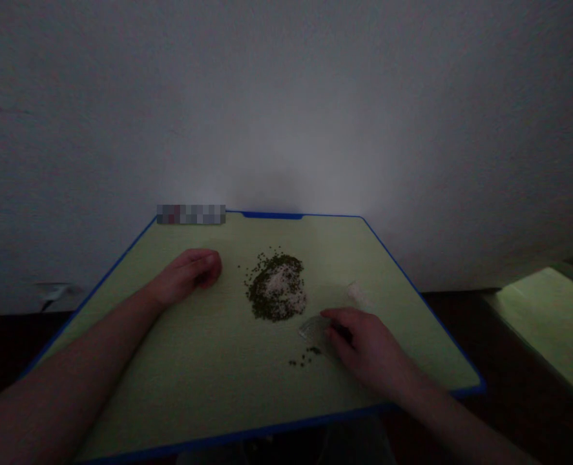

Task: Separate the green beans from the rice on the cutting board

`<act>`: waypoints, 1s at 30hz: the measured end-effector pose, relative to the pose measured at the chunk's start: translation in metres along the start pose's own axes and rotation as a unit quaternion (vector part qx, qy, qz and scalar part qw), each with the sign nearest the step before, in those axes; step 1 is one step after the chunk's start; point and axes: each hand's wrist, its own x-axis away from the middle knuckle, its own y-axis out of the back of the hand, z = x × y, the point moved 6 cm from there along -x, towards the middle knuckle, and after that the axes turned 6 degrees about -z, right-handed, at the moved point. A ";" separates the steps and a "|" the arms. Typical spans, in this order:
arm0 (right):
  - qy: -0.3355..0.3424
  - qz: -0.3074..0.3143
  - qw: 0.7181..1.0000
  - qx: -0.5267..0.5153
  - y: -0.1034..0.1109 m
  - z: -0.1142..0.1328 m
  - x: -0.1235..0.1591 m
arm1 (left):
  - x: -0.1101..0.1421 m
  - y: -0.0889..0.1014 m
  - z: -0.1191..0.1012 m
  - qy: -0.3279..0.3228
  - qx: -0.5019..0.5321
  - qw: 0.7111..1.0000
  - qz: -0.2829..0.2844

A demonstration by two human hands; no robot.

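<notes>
A loose pile of small green grains, like mung beans, mixed with pale grains lies in the middle of the table. To its left, my left hand rests on the tabletop with the fingers curled in; what they hold, if anything, is hidden. My right hand is low at the pile's right, thumb and fingers closed on a clear, see-through plastic piece. That piece lies tilted beside the pile's edge, and its full shape is hidden by the hand. Several stray green grains lie just below it.
The light table has a blue edge and stands against a plain wall. A small pale patch lies beyond my right hand. A blurred-out strip sits at the far left edge. Another light surface is at the right.
</notes>
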 end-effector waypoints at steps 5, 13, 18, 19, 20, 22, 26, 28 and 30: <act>0.025 0.035 0.999 -0.015 -0.010 0.025 -0.002 | -0.001 0.000 0.001 0.005 -0.007 1.000 0.001; 0.059 0.113 0.991 -0.048 -0.016 0.047 0.005 | 0.000 0.000 0.000 -0.003 -0.001 1.000 0.002; 0.059 0.123 0.988 -0.066 -0.016 0.051 0.016 | -0.001 0.000 0.002 0.001 0.002 1.000 0.003; 0.059 0.122 0.988 -0.071 -0.016 0.051 0.018 | -0.001 0.000 0.002 0.002 0.000 1.000 0.003; 0.060 0.122 0.988 -0.077 -0.016 0.051 0.020 | -0.001 0.001 0.002 0.002 -0.002 1.000 0.002; 0.060 0.123 0.987 -0.089 -0.015 0.051 0.024 | -0.001 0.001 0.002 0.002 -0.007 1.000 0.001; 0.051 0.119 0.986 -0.106 -0.014 0.049 0.029 | -0.001 0.001 0.001 -0.007 -0.005 1.000 0.005; 0.048 0.121 0.986 -0.108 -0.014 0.049 0.031 | -0.001 0.001 0.001 -0.007 -0.006 1.000 0.003; 0.044 0.127 0.985 -0.112 -0.015 0.048 0.034 | -0.001 0.001 0.001 -0.009 -0.004 1.000 0.001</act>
